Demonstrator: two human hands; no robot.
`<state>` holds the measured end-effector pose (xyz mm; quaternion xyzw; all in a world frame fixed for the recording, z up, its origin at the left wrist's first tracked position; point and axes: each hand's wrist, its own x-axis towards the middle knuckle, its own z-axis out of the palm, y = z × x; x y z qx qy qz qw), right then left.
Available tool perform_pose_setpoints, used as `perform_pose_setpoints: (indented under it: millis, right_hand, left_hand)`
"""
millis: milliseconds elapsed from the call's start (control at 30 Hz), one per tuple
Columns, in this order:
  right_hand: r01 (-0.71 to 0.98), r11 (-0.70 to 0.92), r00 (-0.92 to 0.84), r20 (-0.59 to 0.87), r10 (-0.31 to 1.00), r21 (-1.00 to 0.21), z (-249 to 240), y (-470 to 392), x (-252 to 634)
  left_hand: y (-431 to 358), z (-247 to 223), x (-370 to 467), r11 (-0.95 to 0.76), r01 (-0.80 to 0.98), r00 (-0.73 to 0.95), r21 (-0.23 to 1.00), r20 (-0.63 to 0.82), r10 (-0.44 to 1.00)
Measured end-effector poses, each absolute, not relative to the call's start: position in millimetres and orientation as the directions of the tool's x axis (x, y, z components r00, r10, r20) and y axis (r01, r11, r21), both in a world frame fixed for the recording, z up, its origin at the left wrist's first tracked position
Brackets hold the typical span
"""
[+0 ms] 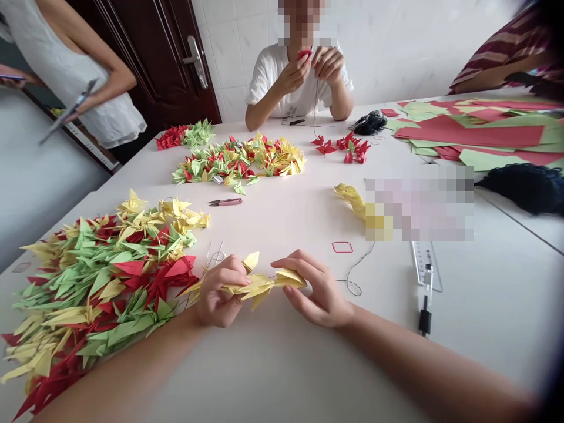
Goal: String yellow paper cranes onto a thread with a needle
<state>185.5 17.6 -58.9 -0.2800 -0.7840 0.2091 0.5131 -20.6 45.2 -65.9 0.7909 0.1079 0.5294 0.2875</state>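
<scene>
My left hand (224,291) is closed around a short string of yellow folded paper cranes (256,286), low over the table. The thumb and fingers of my right hand (319,289) pinch a yellow paper crane (289,278) at the string's right end. Dark thread (352,281) curls on the table beyond my right hand. Close to my left hand lies a big heap of strung red, green and yellow paper cranes (103,282), partly behind my left forearm. Another row of yellow cranes (351,197) runs into a blurred patch at the right.
Thread snips (225,202) lie mid-table, before a mixed crane pile (247,158). To the right are a ruler (425,258), a pen (426,302), black thread bundles (524,185) and cut paper sheets (476,130). A person (299,82) opposite handles red paper; others are at both sides.
</scene>
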Motion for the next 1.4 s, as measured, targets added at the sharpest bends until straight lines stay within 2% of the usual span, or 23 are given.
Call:
perform_pose_setpoints:
  millis: [200, 600, 1033, 1300, 1400]
  right_hand:
    - [0.124, 0.780, -0.354, 0.706, 0.613, -0.614, -60.2, 18.0, 186.2]
    - [0.049, 0.769, -0.387, 0.698, 0.603, -0.637, -61.6, 17.3, 187.5]
    - [0.231, 0.726, -0.326, 0.651, 0.685, -0.648, -60.0, 18.9, 186.4]
    - [0.222, 0.717, -0.371, 0.622, 0.689, -0.661, -58.1, 19.8, 185.2]
    - [0.251, 0.684, -0.400, 0.570, 0.718, -0.685, -58.0, 20.1, 185.0]
  left_hand:
    - [43.6, -63.9, -18.4, -0.788, -0.122, 0.397, 0.603, 0.758, 0.518]
    - [41.8, -64.8, -18.8, -0.731, -0.091, 0.406, 0.676, 0.696, 0.593]
    - [40.7, -62.5, -16.6, -0.736, -0.166, 0.401, 0.657, 0.726, 0.558]
    - [42.2, -63.9, -17.3, -0.735, -0.181, 0.375, 0.654, 0.736, 0.563]
    - [41.9, -63.7, -18.4, -0.755, -0.147, 0.413, 0.639, 0.733, 0.540]
